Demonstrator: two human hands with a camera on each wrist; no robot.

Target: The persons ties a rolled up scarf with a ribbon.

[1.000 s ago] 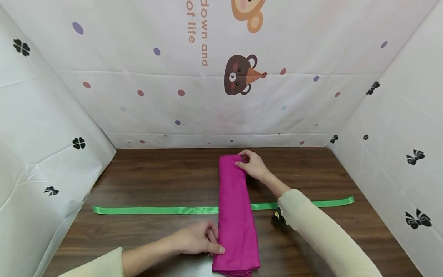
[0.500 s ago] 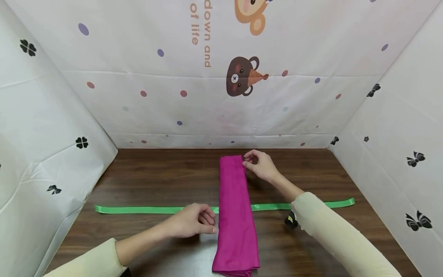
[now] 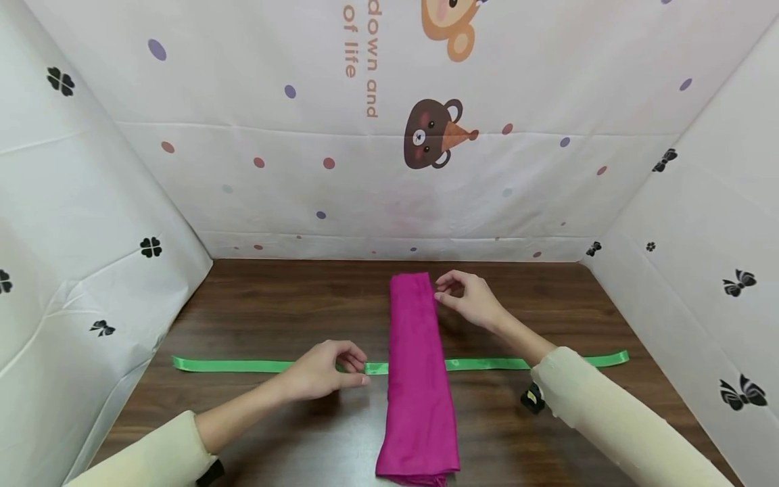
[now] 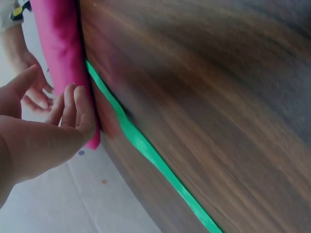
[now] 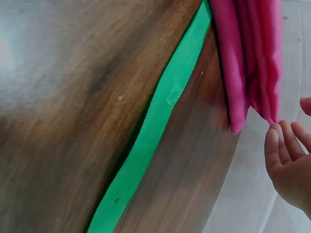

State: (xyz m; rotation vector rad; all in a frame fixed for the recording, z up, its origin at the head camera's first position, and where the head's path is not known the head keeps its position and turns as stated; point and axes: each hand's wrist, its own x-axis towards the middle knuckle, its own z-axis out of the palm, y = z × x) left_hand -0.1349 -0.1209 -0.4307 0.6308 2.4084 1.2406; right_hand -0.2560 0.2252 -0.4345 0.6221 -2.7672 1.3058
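Observation:
A magenta cloth, folded into a long narrow strip, lies front to back across the middle of the table. Beneath it a green satin ribbon runs from left to right, with both ends showing. My left hand hovers over the ribbon just left of the cloth, fingers loosely bent and nothing in them. Beside the far right end of the cloth is my right hand, also holding nothing, its fingertips close to the fabric. The right wrist view shows the cloth's stacked folds near those fingertips.
The wooden table ends at a printed white curtain at the back. White sheets stand along the left side and right side. A dark strap shows at the right sleeve.
My left hand has let go of the cloth's near left edge and moved away toward the ribbon. My right hand has released the far end and drawn slightly right. The cloth lies still.

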